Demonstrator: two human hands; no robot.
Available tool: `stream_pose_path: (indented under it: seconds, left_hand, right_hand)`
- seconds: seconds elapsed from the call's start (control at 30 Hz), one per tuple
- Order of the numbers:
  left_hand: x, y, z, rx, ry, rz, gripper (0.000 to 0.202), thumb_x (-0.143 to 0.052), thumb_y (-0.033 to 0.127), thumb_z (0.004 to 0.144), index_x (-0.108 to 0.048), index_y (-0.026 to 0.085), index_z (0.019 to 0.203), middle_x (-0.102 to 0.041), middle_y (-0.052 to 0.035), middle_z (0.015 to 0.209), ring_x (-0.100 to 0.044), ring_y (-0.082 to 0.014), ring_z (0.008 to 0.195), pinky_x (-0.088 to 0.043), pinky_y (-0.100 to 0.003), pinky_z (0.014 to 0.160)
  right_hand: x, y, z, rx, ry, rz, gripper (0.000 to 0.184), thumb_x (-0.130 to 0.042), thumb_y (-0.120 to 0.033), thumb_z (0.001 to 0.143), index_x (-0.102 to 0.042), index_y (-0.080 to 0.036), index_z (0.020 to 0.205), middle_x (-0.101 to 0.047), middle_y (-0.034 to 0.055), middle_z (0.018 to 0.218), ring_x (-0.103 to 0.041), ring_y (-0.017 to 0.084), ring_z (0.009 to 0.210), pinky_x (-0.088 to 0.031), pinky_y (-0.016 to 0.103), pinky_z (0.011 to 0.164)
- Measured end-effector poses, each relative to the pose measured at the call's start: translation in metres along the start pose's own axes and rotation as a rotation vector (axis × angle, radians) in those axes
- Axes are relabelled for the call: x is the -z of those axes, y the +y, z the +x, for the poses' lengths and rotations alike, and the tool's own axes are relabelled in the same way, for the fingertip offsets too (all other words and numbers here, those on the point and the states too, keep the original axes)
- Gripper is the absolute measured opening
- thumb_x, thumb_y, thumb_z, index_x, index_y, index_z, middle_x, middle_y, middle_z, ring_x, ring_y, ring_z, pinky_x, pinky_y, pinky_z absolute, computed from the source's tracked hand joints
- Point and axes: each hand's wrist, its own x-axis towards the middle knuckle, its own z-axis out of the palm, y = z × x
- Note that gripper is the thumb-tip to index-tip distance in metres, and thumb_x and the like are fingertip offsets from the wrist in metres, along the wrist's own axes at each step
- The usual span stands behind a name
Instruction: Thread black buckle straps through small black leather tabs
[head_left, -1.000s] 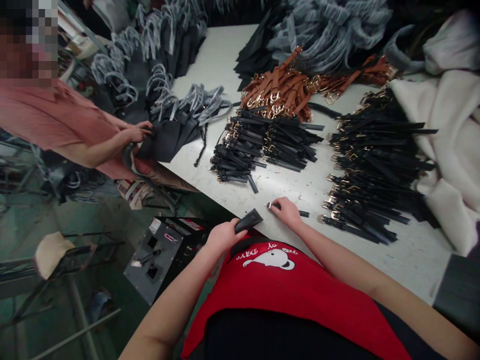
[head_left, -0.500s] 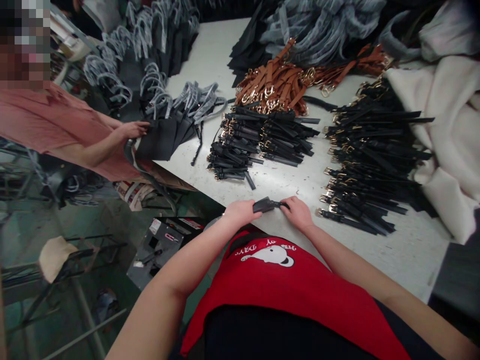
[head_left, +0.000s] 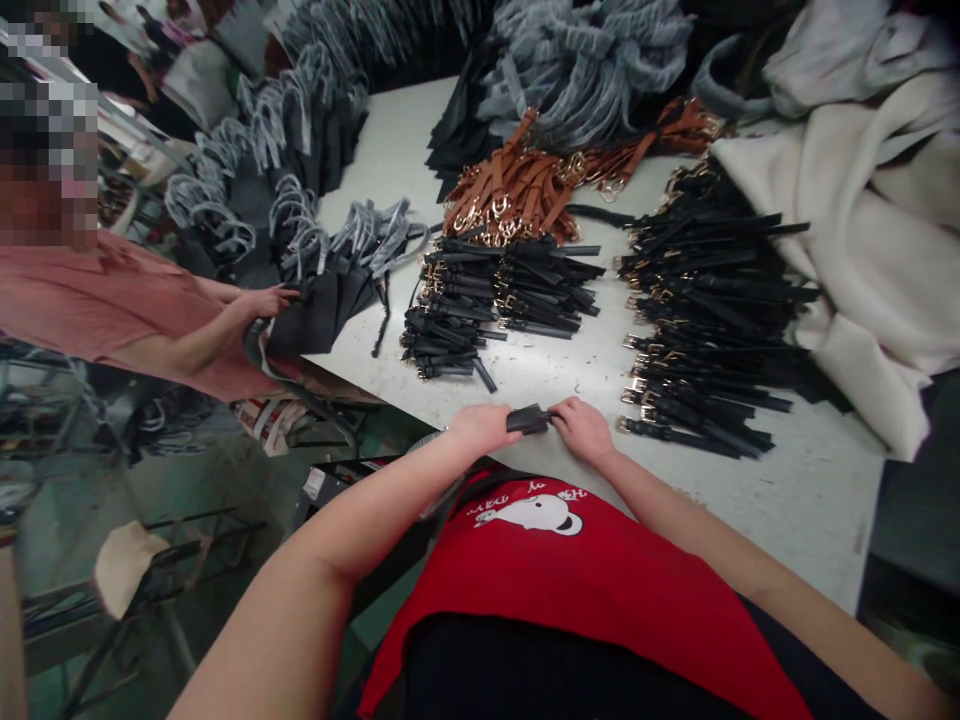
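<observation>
My left hand point(head_left: 480, 427) and my right hand point(head_left: 581, 428) meet at the near edge of the white table point(head_left: 555, 370). Both are closed on one small black leather piece point(head_left: 528, 419) held between them, just above the table edge. A strap end seems to run from it into my right fingers; I cannot make out more. Just beyond my hands lie heaps of black buckled straps point(head_left: 487, 300), and a bigger black pile point(head_left: 705, 300) sits to the right.
Brown straps with gold buckles point(head_left: 510, 195) lie farther back. Grey handles and black bag panels point(head_left: 330, 250) cover the left of the table, where another person's hand point(head_left: 262, 300) rests on them. Cream fabric point(head_left: 847, 230) is heaped at the right. Metal frames stand on the floor at the left.
My left hand brought the black piece from the table edge up to my right hand, which had picked a strap off the table. Both hands now hold the piece together; the view shifted slightly.
</observation>
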Motion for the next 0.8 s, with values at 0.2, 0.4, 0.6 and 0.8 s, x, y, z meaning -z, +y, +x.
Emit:
stream_pose_path:
  seconds: [0.2, 0.4, 0.6, 0.8]
  left_hand:
    - [0.008, 0.008, 0.0, -0.01, -0.004, 0.048, 0.043, -0.047, 0.052, 0.078, -0.058, 0.02, 0.104, -0.067, -0.0102, 0.097, -0.062, -0.0255, 0.092, -0.048, -0.033, 0.078]
    - [0.001, 0.005, -0.004, -0.009, 0.011, 0.028, 0.044, -0.046, 0.055, 0.077, -0.058, 0.02, 0.102, -0.067, -0.0103, 0.098, -0.063, -0.0263, 0.09, -0.048, -0.035, 0.076]
    - [-0.005, 0.004, -0.003, -0.01, 0.045, -0.017, 0.048, -0.045, 0.06, 0.076, -0.058, 0.024, 0.106, -0.066, -0.0067, 0.1, -0.062, -0.0234, 0.092, -0.047, -0.031, 0.078]
    - [-0.019, -0.015, -0.01, 0.028, 0.105, -0.082, 0.049, -0.043, 0.06, 0.077, -0.057, 0.024, 0.108, -0.067, -0.0066, 0.096, -0.063, -0.0232, 0.089, -0.048, -0.03, 0.074]
  right_hand:
    - [0.0, 0.001, 0.001, -0.006, -0.008, -0.004, 0.026, -0.044, -0.03, 0.086, -0.06, -0.022, 0.105, -0.057, 0.0067, 0.097, -0.051, 0.018, 0.09, -0.036, 0.028, 0.078]
    - [0.0, 0.0, -0.001, -0.004, 0.001, 0.0, 0.026, -0.044, -0.029, 0.085, -0.058, -0.02, 0.106, -0.058, 0.0071, 0.097, -0.051, 0.017, 0.091, -0.036, 0.028, 0.08]
    - [-0.003, 0.005, -0.002, 0.011, 0.0, 0.0, 0.025, -0.042, -0.024, 0.086, -0.059, -0.019, 0.103, -0.057, 0.0071, 0.097, -0.052, 0.017, 0.092, -0.036, 0.027, 0.082]
    - [-0.004, 0.007, -0.001, -0.004, 0.006, 0.016, 0.028, -0.043, -0.024, 0.085, -0.056, -0.017, 0.109, -0.058, 0.0082, 0.099, -0.052, 0.017, 0.095, -0.037, 0.028, 0.084]
